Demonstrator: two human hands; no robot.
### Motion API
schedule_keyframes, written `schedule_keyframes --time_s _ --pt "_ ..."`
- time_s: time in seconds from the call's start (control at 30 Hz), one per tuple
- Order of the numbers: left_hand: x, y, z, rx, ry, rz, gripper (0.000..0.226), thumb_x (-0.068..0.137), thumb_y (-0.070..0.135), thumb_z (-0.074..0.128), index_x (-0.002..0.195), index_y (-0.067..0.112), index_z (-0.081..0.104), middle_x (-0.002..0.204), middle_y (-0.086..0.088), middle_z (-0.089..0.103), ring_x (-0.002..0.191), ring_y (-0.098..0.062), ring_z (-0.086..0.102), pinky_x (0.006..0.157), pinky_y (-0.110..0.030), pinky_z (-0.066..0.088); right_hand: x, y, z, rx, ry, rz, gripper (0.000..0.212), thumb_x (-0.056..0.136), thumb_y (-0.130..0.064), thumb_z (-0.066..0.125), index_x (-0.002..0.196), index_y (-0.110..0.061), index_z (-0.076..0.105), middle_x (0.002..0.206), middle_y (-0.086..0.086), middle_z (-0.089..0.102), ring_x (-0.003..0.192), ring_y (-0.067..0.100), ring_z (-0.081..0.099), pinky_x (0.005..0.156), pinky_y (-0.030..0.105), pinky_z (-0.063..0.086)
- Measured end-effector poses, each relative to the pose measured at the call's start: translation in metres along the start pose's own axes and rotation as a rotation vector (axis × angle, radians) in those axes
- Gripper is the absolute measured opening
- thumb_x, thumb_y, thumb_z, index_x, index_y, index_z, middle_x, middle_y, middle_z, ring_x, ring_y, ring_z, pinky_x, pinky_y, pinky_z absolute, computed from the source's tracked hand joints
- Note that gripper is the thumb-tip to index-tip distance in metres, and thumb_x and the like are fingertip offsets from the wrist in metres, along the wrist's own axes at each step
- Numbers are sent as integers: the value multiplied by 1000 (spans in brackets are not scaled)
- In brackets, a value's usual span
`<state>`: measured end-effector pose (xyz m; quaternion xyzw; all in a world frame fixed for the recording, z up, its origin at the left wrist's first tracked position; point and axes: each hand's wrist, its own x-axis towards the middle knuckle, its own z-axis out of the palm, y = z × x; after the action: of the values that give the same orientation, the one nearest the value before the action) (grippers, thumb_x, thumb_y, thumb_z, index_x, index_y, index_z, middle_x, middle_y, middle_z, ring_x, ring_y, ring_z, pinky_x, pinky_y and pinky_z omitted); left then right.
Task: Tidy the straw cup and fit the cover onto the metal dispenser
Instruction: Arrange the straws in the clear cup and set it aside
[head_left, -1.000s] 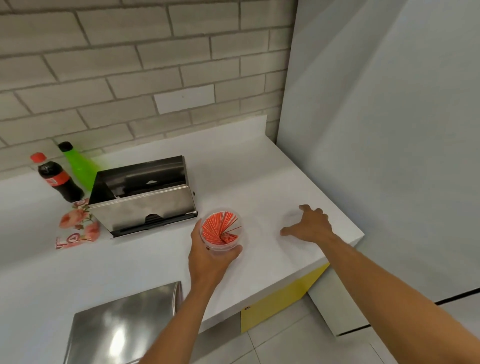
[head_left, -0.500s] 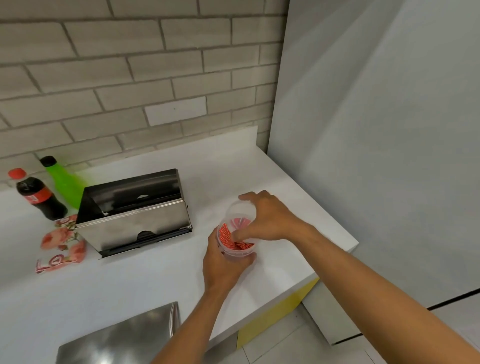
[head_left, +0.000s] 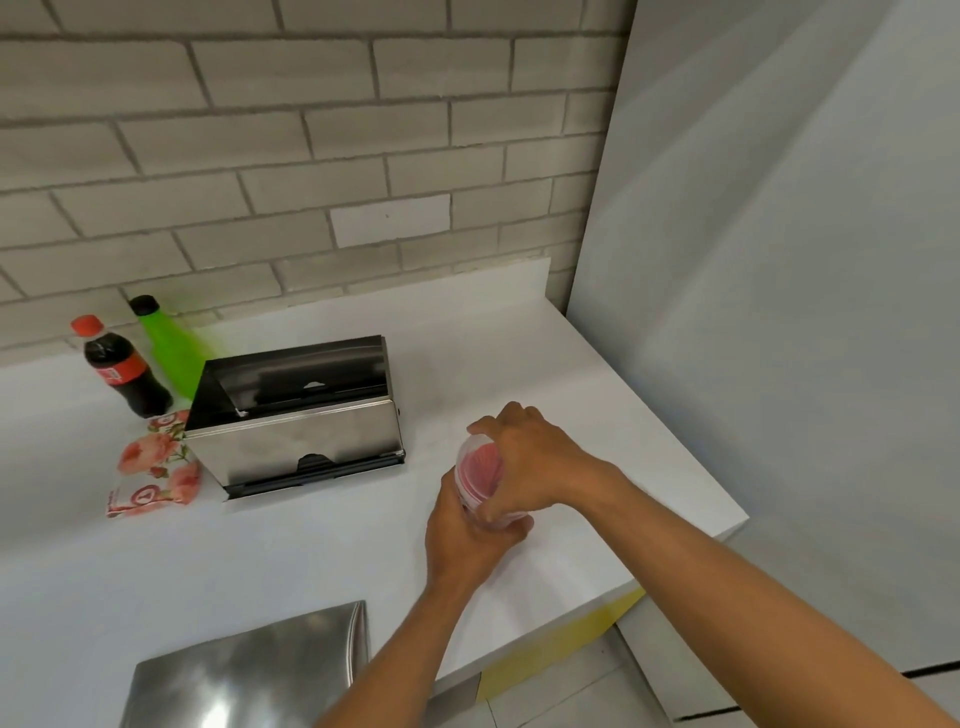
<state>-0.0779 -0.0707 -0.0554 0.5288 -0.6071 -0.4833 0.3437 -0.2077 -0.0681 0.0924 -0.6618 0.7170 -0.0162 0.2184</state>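
Note:
A clear straw cup (head_left: 480, 470) packed with red straws is tilted a little above the white counter (head_left: 311, 545), right of centre. My left hand (head_left: 467, 540) grips its lower body from the near side. My right hand (head_left: 535, 462) is clamped over its top, fingers around a clear lid through which the straws look hazy. The metal dispenser (head_left: 301, 441) stands to the left with its top open and a dark interior. A loose shiny metal cover (head_left: 249, 670) lies flat at the counter's near edge, apart from both hands.
A cola bottle (head_left: 122, 371) and a green bottle (head_left: 174, 353) stand behind the dispenser at the brick wall. A floral packet (head_left: 153, 470) lies left of it. A grey panel (head_left: 779, 312) bounds the counter on the right, and the counter edge drops to tiled floor.
My right hand left the counter on the right and came onto the top of the cup with the clear lid. My left hand kept its hold and tilted the cup slightly.

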Motion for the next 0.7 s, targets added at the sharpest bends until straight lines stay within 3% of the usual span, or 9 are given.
schedule_keyframes --time_s 0.1,0.23,0.43,0.63,0.7 --pt "1 2 2 -3 -6 -13 105 42 58 101 134 38 53 120 12 71 104 -15 71 88 -35 64 3 -1 -2 -41 -39 -27 115 62 -42 92 160 -32 33 146 2 38 139 24 35 100 37 51" --pt "2 4 3 6 -2 -19 102 39 53 96 130 39 53 116 10 73 103 -15 72 88 -35 64 7 0 -6 -84 -104 -48 116 64 -38 93 161 -32 31 150 4 36 142 25 33 103 40 52" --pt "3 5 2 3 -8 -26 100 38 51 96 127 41 53 113 11 73 98 -11 72 85 -31 63 13 3 -8 -82 -153 -65 112 63 -34 94 158 -35 35 147 1 37 140 24 34 94 36 54" --pt "4 1 3 -15 6 -47 90 39 45 100 118 45 56 106 17 74 94 -8 73 77 -26 63 14 1 -1 -86 -49 10 107 58 -59 88 152 -35 41 135 0 45 129 25 46 89 35 52" --pt "4 0 4 -11 7 -35 93 40 46 99 121 45 55 107 17 73 95 -7 72 73 -18 60 13 -1 1 -103 -17 50 110 59 -73 83 152 -31 41 136 2 47 128 27 50 91 37 52"
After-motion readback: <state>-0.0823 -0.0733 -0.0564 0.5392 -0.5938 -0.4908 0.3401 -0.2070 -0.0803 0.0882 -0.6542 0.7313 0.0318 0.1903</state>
